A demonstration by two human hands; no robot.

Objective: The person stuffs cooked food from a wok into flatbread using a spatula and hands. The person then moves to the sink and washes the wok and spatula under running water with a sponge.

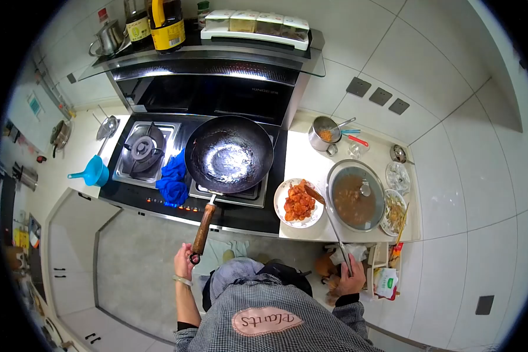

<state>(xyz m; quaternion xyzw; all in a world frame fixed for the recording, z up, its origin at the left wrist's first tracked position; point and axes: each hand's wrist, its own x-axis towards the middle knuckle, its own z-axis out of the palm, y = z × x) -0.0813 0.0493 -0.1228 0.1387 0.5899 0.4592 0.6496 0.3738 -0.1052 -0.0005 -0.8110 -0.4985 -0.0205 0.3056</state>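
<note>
A black wok [229,154] sits on the right burner, its inside shiny and without food. At the tip of its wooden handle [203,230], my left hand [184,261] has its fingers closed on the end. My right hand [351,277] grips the long metal handle of a spatula [335,226], whose brown blade lies over the right side of a white plate [281,213]. Red-orange food pieces [299,202] are heaped on that plate. Just right of it stands a pan [358,196] with a glass lid over brownish contents.
A blue cloth [172,180] lies between the burners. Left of the stove are a blue ladle cup [94,172] and a strainer [107,127]. A metal pot [324,134] and small bowls [397,177] stand on the right counter. Bottles [167,26] line the hood shelf.
</note>
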